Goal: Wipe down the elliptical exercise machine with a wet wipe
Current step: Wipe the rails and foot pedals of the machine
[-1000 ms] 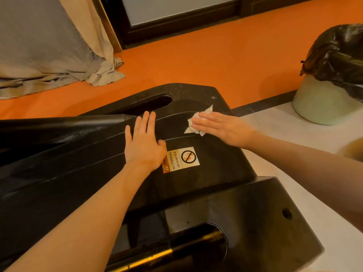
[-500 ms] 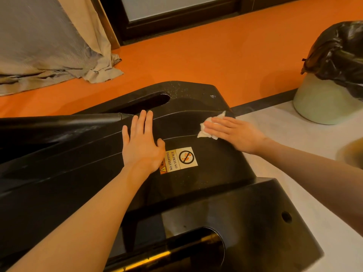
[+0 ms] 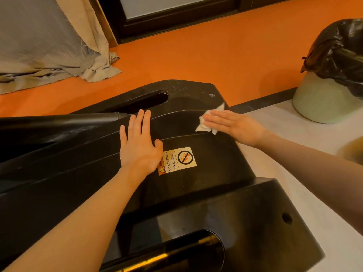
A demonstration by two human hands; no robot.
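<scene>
Two hands: left hand (image 3: 140, 146), right hand (image 3: 235, 127). One wet wipe (image 3: 208, 119). One elliptical machine (image 3: 206, 189). One warning sticker (image 3: 177, 160). One bin far right (image 3: 322, 101).

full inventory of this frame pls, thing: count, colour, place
elliptical housing: 1, black, centre, under both hands
warning sticker: 1, white and orange, on housing beside left thumb
wet wipe: 1, white, on housing under right fingers
bin: 1, pale green, right, on pale floor
bin bag: 1, black, over bin top
curtain: 1, grey-beige, upper left, pooled on orange floor
left hand: flat on housing
right hand: flat, pressing wipe
</scene>
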